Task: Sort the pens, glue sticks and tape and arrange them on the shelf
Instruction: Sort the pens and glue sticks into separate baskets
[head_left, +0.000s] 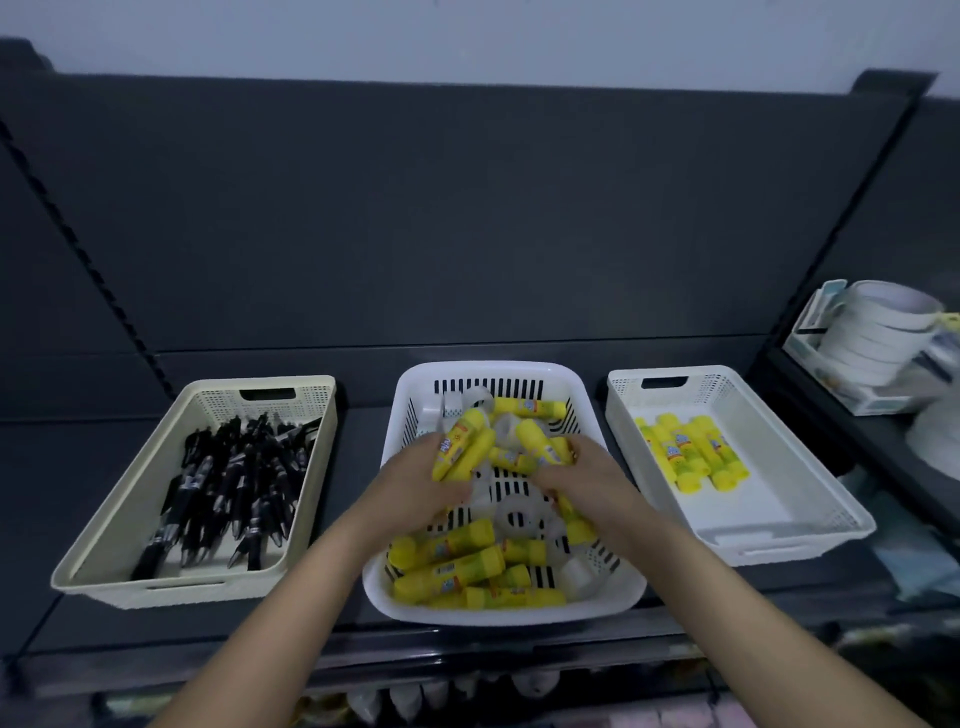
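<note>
Two glue sticks (464, 448) gripped in left hand (415, 483), right hand (576, 473) clasps a third stick (537, 441); best laid parallel in right tray (810, 499)

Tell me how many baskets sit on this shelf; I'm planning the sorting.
3. The beige basket at left holds pens; the slotted white basket in the middle holds loose glue sticks and tape rolls; the plain white basket at right holds sorted glue sticks. None appears hidden.

Dim, cool, even light with soft shadows; the dark shelf (467, 234) loses detail while the yellow glue sticks (691, 457) stand out. Wide-angle bending curves the edges. The left hand (410, 483), right hand (587, 478) and right-edge rolls (872, 332) are blurred.
</note>
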